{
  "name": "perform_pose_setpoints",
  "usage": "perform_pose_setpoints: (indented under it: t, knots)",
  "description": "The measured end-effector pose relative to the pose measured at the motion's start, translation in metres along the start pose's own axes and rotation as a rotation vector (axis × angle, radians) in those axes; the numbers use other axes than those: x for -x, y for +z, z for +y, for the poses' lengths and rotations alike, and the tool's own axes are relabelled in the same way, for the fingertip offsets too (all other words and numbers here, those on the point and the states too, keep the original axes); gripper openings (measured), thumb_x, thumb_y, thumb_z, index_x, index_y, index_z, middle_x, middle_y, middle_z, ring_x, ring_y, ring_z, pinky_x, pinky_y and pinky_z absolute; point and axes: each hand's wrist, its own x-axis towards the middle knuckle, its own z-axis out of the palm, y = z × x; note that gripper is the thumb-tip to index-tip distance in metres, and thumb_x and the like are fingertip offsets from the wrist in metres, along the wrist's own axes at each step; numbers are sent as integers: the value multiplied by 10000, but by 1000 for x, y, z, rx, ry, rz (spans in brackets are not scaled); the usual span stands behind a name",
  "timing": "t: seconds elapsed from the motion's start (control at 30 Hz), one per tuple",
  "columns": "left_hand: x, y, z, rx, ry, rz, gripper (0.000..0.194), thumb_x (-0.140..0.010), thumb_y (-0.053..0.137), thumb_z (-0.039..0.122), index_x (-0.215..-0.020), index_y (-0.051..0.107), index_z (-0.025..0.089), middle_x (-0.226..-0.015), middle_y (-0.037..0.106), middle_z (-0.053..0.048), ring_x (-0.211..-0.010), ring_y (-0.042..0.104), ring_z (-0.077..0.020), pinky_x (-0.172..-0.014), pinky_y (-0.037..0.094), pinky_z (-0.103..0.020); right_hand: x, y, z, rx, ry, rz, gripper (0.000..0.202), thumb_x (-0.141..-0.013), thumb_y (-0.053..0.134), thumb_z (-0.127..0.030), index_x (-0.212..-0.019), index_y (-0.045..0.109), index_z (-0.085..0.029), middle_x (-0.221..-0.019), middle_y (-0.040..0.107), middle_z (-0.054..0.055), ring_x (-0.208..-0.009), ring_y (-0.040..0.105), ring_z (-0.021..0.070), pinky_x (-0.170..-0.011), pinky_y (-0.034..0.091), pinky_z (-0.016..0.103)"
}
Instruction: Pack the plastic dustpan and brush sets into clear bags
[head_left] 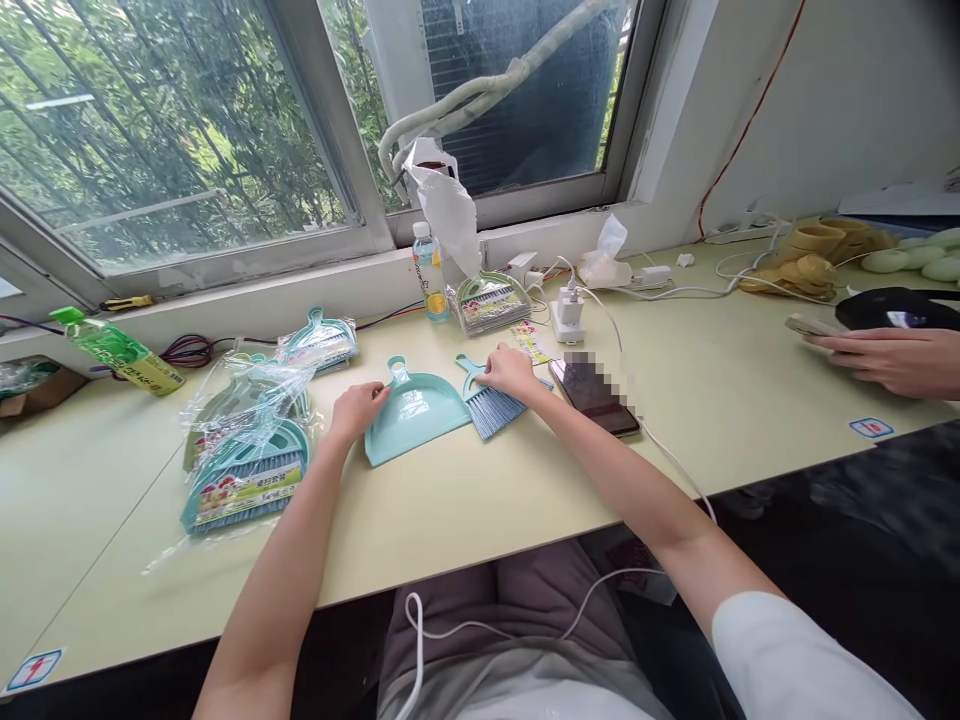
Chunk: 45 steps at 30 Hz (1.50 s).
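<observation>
A light teal dustpan (418, 408) lies on the pale yellow table, its looped handle pointing away from me. My left hand (358, 410) is closed on its left edge, with the thumb near the base of the handle. Just right of the pan, and close against it, rests a small hand brush (491, 412) with blue bristles and a teal handle. The fingers of my right hand (513, 372) pinch the brush at its head and partly cover it. A printed card (530, 340) lies beyond that hand.
Wrapped dustpan sets (251, 485) are piled at left, with a green bottle (120, 350) behind. A phone (598, 398) and charger (568, 315) with cables are at right. Another stack (493, 303) stands near a drink bottle (430, 275). Another person's hand (892, 358) holds a phone far right.
</observation>
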Motion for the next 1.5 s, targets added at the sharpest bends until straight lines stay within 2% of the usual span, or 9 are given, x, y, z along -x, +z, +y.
perform_pose_setpoints:
  t: [0.2, 0.3, 0.47, 0.6, 0.7, 0.77, 0.93, 1.2, 1.5]
  knots:
    - [3, -5, 6, -11, -8, -33, 425, -888, 366, 506, -771, 668, 231, -884, 708, -105, -851, 623, -288, -636, 344, -307, -7, -10, 3, -170, 53, 163, 300, -814, 622, -450, -893, 726, -179, -1127, 591, 88, -969, 611, 218, -788, 449, 302]
    - [8, -5, 23, 34, 31, -66, 418, -884, 379, 512, -707, 629, 227, -812, 696, -74, -771, 609, -252, -603, 318, -295, -3, -14, -5, -277, -82, 171, 283, -836, 610, -457, -892, 711, -199, -1133, 589, 54, -945, 614, 187, -774, 450, 278]
    - [20, 2, 55, 291, 322, -219, 535, -934, 310, 547, -590, 532, 203, -578, 613, -14, -588, 555, -173, -616, 352, -273, 15, -4, -26, -132, -346, 112, 219, -806, 670, -403, -837, 694, -187, -1110, 596, 66, -1012, 590, 207, -780, 444, 279]
    - [20, 5, 54, 265, 428, -4, 412, -947, 364, 471, -770, 627, 208, -750, 663, -32, -692, 597, -183, -658, 412, -273, 20, 4, -32, -101, -388, 103, 198, -829, 657, -386, -849, 682, -191, -1104, 602, 68, -1051, 565, 213, -768, 441, 282]
    - [16, 6, 41, 98, 505, 262, 280, -892, 513, 388, -1071, 631, 208, -1093, 652, -112, -1000, 600, -262, -823, 466, -350, 18, 6, -31, -122, -406, 100, 209, -842, 652, -402, -879, 676, -197, -1100, 606, 63, -1067, 556, 212, -765, 436, 279]
    - [13, 7, 34, 1, 594, 322, 364, -860, 567, 327, -1206, 584, 214, -1275, 582, -143, -1177, 526, -310, -960, 433, -435, 17, 7, -31, -129, -429, 100, 216, -845, 653, -408, -900, 673, -200, -1100, 608, 63, -1088, 547, 216, -768, 433, 279]
    - [13, 13, 36, -93, 725, 263, 416, -860, 525, 175, -1272, 552, 222, -1322, 581, -125, -1264, 497, -297, -1062, 379, -456, 19, 7, -32, -136, -507, 60, 215, -832, 661, -408, -910, 669, -207, -1093, 616, 54, -1075, 555, 216, -768, 421, 276]
    - [12, 15, 34, -112, 749, 245, 389, -856, 539, 159, -1242, 583, 191, -1219, 643, -140, -1188, 559, -304, -961, 476, -450, 27, -7, -36, -103, -514, -96, 235, -818, 657, -442, -870, 684, -214, -1049, 637, 35, -956, 604, 189, -703, 385, 250]
    - [21, 16, 35, -117, 838, 270, 328, -928, 450, 141, -1144, 673, 246, -1177, 681, -103, -1106, 631, -221, -1017, 484, -410, 22, 6, -33, -114, -503, -65, 257, -846, 642, -449, -954, 679, -218, -1056, 637, 33, -964, 602, 193, -723, 380, 253]
